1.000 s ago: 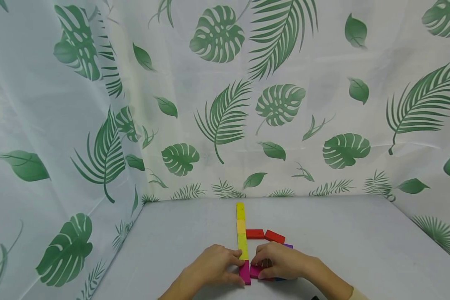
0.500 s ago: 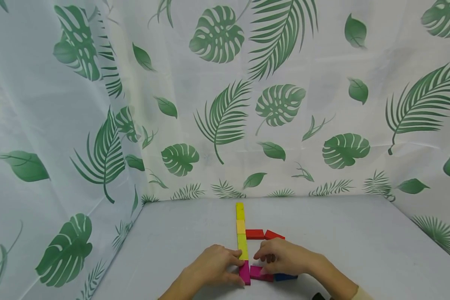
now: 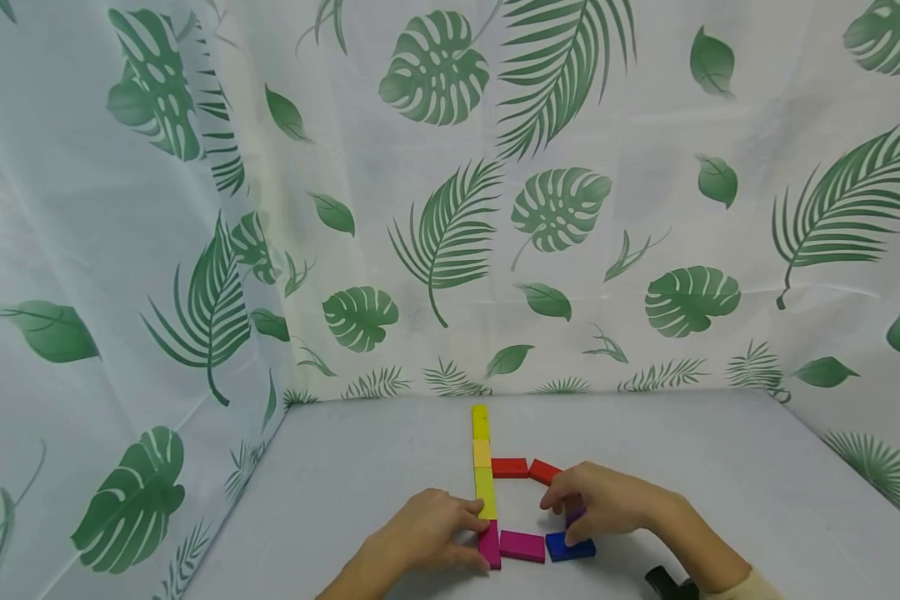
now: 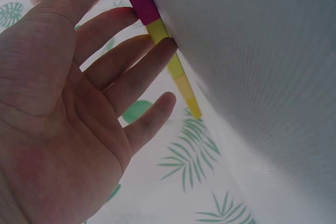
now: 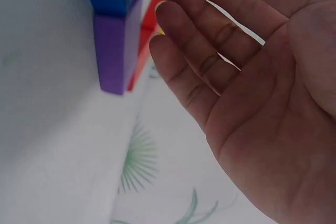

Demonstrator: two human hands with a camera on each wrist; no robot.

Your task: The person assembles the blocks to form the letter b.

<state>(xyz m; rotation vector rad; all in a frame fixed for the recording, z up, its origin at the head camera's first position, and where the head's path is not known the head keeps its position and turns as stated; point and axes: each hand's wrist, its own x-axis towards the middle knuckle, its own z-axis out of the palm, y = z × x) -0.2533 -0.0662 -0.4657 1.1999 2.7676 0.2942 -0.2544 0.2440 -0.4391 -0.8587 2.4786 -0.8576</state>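
Observation:
Flat coloured blocks lie on the table. A straight row has a yellow block (image 3: 485,492) and a magenta block (image 3: 489,546) at its near end. My left hand (image 3: 431,532) lies along the row's left side, its fingertips touching the blocks where yellow meets magenta. To the right lie a second magenta block (image 3: 522,547), a blue block (image 3: 570,547) and a purple block (image 5: 110,51). Over the purple and blue ones hovers my right hand (image 3: 607,502), fingers loosely bent; its thumb tip overlaps the blue block, contact unclear. The purple block is mostly hidden in the head view.
Two red blocks (image 3: 509,468) branch right from the yellow part of the row, the farther one set at an angle. Leaf-printed curtains (image 3: 450,208) stand behind and at both sides of the grey-white table (image 3: 345,450). A black object (image 3: 671,583) shows at the right wrist.
My right hand has let go of the second magenta block and moved right, to above the blue and purple blocks. The left hand stays where it was.

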